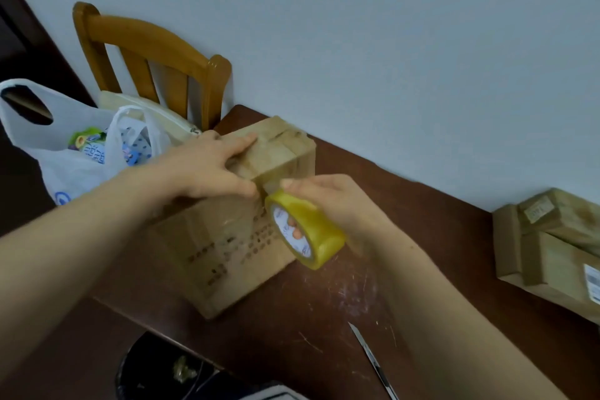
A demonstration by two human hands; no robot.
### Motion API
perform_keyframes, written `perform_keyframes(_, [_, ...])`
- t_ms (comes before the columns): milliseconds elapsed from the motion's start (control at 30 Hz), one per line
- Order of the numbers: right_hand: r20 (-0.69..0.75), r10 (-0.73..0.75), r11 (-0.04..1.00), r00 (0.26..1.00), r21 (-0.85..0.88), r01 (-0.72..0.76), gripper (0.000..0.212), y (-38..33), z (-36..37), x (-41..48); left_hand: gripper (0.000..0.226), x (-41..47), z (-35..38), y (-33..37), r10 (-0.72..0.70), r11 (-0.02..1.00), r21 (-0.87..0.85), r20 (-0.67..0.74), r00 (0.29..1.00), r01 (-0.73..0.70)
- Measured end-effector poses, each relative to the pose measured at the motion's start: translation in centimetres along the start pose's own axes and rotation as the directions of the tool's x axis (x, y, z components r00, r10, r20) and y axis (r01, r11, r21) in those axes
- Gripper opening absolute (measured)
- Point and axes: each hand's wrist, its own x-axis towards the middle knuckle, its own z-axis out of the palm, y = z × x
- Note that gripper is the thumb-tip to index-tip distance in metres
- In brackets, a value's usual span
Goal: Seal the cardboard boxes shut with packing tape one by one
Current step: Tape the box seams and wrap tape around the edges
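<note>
Head view: left hand [207, 169] spread flat across the top of the small box [282, 153], fingers straight, thumb down at its near edge, pressing rather than gripping. Right hand [331, 201] just beside that box's near corner, fingers curled round the yellow tape roll [308, 234], roll tilted and close against the corner; free strip too blurred to make out. Small box itself perched on a larger printed box [214, 256], both on the brown table [406, 286] close to the wall.

Likely trouble from here: pulling the roll away with too little press from above, dragging the small box off its perch or swinging it round; slack or skewed tape creasing, sticking to itself or missing the seam; thumb caught under the strip, given its nearness to the roll.

Around the small box: to its right, well apart, a stack of further boxes [558, 247]; nearer the camera and to the right, a thin blade [373, 360] lying on the table, probably within the right forearm's sweep and worth minding; to its left, a white plastic bag [65, 156] and a wooden chair [146, 49]; nearest the camera, a dark bin [156, 373]. Nothing between roll and box.
</note>
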Motion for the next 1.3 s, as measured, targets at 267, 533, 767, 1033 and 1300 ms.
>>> perform_keyframes(267, [0.207,-0.122,0.992,0.971,0.049,0.114,0.051,0.2,1.8,3.2,0.073,2.6,1.6,-6.3,-0.043,0.777,-0.602,0.24,0.97,0.183])
perform_keyframes(533, [0.023,-0.099,0.994,0.995,-0.033,0.1,0.021,2.0,6.9,10.4,0.122,1.4,10.2,-5.3,-0.18,0.981,0.044,-0.119,0.976,0.187])
perform_keyframes(767, [0.033,-0.033,0.989,0.999,-0.142,0.037,0.07,3.9,5.9,8.3,0.146,-0.3,14.9,-4.9,-0.213,0.977,-0.022,-0.12,0.97,0.211])
perform_keyframes(1033, [-0.009,0.22,0.932,0.975,-0.294,-0.213,0.033,6.1,-0.5,-2.7,0.149,0.0,14.5,-4.9,-0.227,0.974,-0.012,-0.077,0.971,0.227])
perform_keyframes(1300, [-0.094,0.473,0.861,0.876,-0.16,-0.482,0.034,15.7,-2.0,-6.2,0.152,0.0,13.9,-4.4,-0.225,0.974,0.002,-0.062,0.972,0.225])
